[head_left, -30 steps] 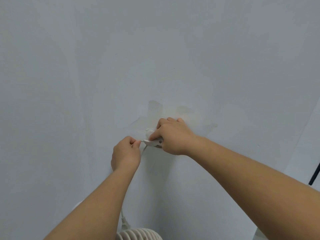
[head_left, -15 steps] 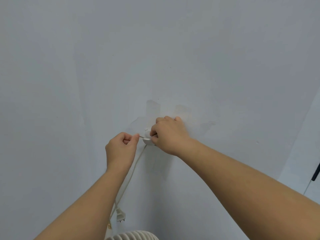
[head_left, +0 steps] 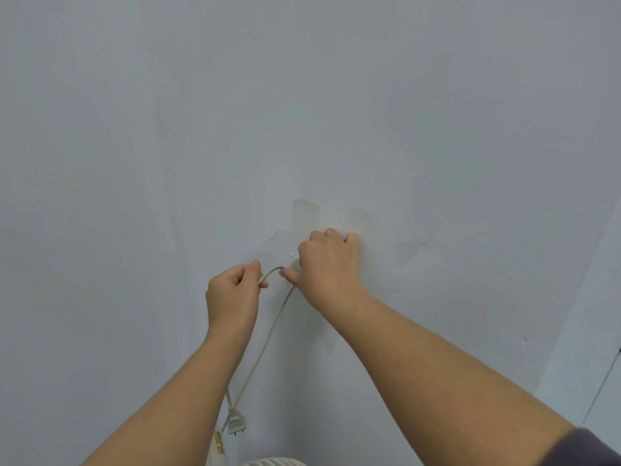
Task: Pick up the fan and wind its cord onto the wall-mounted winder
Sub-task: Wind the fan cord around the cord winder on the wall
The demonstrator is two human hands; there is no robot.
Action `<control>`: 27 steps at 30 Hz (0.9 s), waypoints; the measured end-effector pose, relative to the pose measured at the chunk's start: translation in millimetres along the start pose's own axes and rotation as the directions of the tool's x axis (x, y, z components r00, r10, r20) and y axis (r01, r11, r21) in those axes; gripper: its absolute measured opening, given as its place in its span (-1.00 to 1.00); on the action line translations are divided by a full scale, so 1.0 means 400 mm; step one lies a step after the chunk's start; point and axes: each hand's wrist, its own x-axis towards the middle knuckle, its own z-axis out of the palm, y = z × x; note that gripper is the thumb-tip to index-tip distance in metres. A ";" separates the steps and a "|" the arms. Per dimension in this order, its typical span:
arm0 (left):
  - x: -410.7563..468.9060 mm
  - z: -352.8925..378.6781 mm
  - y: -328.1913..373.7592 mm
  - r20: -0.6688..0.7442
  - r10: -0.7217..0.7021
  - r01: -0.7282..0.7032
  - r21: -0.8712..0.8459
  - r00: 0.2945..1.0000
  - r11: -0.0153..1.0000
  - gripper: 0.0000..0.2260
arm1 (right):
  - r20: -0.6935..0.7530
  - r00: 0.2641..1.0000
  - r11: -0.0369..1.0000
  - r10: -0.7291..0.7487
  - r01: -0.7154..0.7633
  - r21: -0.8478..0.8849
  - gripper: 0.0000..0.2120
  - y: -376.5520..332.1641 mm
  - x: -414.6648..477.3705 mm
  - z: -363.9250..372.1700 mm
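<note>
Two hands mid-frame | left hand [head_left: 235, 292] pinches cord [head_left: 272, 270], now pulled left off the wall | slack arc runs to right hand [head_left: 331, 264], gripping the hidden winder | plug [head_left: 237, 424] now dangles above fan [head_left: 272, 461], bottom centre | slack enough for another wrap, I judge

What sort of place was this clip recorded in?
Likely an ordinary indoor room, though little shows: a plain pale wall with tape patches, a white fan at the bottom edge, its cord and plug hanging.
</note>
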 end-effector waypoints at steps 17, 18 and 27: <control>0.000 0.004 -0.023 0.163 0.077 -0.109 0.195 0.984 0.975 -0.51 | 0.029 0.967 0.959 -0.252 0.245 0.145 -0.72 0.134 -0.014 -0.046; -0.003 0.011 -0.022 0.202 0.085 -0.127 0.207 0.976 0.970 -0.51 | 0.004 0.947 0.943 -0.321 0.319 0.096 -0.75 0.153 -0.017 -0.051; -0.054 0.081 -0.012 0.520 0.123 -0.268 0.214 0.845 0.939 -0.53 | -0.155 0.730 0.733 -0.665 0.600 -0.322 -0.80 0.273 -0.007 -0.076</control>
